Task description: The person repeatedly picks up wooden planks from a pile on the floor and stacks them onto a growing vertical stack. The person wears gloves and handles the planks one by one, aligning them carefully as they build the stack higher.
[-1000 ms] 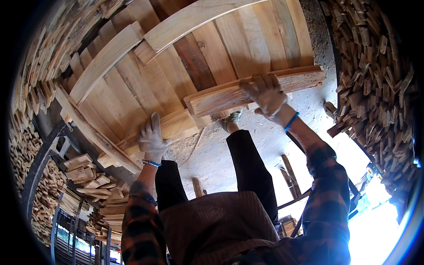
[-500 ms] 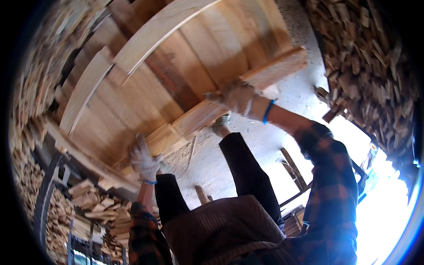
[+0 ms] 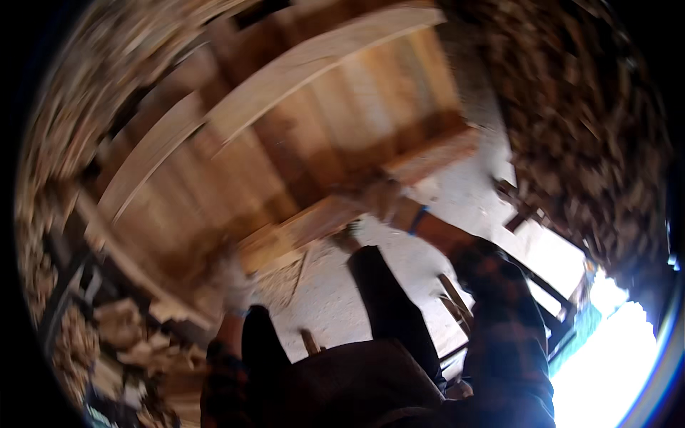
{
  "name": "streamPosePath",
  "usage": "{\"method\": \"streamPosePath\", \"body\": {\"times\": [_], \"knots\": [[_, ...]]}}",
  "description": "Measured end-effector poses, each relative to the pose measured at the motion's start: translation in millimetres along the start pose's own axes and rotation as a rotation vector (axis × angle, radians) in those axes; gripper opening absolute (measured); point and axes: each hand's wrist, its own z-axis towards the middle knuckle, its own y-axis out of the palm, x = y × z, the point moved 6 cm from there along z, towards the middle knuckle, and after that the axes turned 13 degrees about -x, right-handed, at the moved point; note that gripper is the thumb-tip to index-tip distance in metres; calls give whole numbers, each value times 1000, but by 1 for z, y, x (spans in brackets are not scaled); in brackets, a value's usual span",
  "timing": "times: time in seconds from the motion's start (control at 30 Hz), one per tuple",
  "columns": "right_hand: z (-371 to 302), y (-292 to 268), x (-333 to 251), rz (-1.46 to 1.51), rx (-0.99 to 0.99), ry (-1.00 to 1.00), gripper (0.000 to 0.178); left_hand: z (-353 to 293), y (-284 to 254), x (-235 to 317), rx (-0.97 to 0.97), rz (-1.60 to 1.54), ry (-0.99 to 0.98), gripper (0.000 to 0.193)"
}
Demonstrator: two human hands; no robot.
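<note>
The picture is blurred by motion. A long pale wooden plank [image 3: 371, 196] lies across the near edge of a big wooden pallet [image 3: 285, 143]. My right hand [image 3: 382, 198], in a light glove with a blue wristband, grips the plank near its middle. My left hand [image 3: 232, 282], also gloved, holds the plank's lower left end. Two lighter boards [image 3: 285, 75] run slantwise over the pallet's slats. My dark trousers and checked sleeves fill the lower part of the view.
Stacks of cut wood pieces [image 3: 592, 143] rise on the right and along the left [image 3: 50, 164]. More wood scraps [image 3: 128, 335] pile up at lower left by a dark metal frame. Pale concrete floor [image 3: 428, 264] lies below the pallet. Bright daylight glares at lower right.
The view has swung and blurred. The plank, held in both hands, has tilted further, its right end rising and its left end sinking. Both hands stay on it.
</note>
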Motion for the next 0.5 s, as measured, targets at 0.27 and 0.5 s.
{"method": "streamPosePath", "body": {"times": [0.27, 0.5], "knots": [[0, -54, -54, -58, -95, 184, 88, -63, -81, -101, 755, -384, -202, 103], [116, -105, -302, 185, 194, -308, 57, -70, -80, -235, 393, -863, -877, 105]]}}
